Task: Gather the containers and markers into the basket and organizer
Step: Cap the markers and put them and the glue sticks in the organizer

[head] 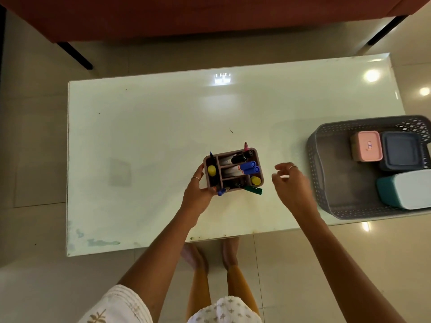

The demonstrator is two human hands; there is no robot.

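Note:
A pink divided organizer stands near the middle of the white table, filled with several markers: blue-capped ones, black ones, two yellow caps and a green marker leaning out at its near side. My left hand grips the organizer's left near corner. My right hand hovers just right of it, fingers loosely curled, holding nothing. At the right edge a grey perforated basket holds a pink container, a dark grey container and a teal container with a white lid.
The basket overhangs the table's right near corner. A red-brown sofa with black legs stands behind the table. My bare feet show on the tiled floor below the table's near edge.

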